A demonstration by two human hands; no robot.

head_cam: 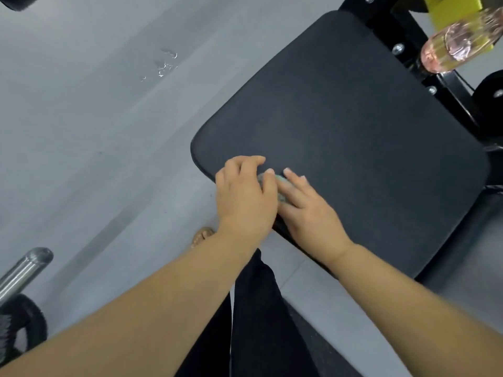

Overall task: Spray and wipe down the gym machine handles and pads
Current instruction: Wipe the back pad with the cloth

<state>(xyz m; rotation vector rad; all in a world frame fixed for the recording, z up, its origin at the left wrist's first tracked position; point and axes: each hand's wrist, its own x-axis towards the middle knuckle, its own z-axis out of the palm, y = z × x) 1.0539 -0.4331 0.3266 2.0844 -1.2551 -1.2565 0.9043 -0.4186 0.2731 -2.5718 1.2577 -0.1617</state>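
Left hand (pixel 245 191) curled over a small green-grey cloth (pixel 280 181), fingertips bent down on it. Right hand (pixel 307 210) alongside, fingers straight, pressing flat on the cloth's other edge. Cloth sits at the near left corner of the black seat pad (pixel 340 118). Blurred clear bottle (pixel 457 50) by the machine frame (pixel 408 28) beyond the pad. Grey floor (pixel 109 131) around; steel bar (pixel 24 268) lower left.

Left hand (pixel 245 194) curled, right hand (pixel 307 210) flat
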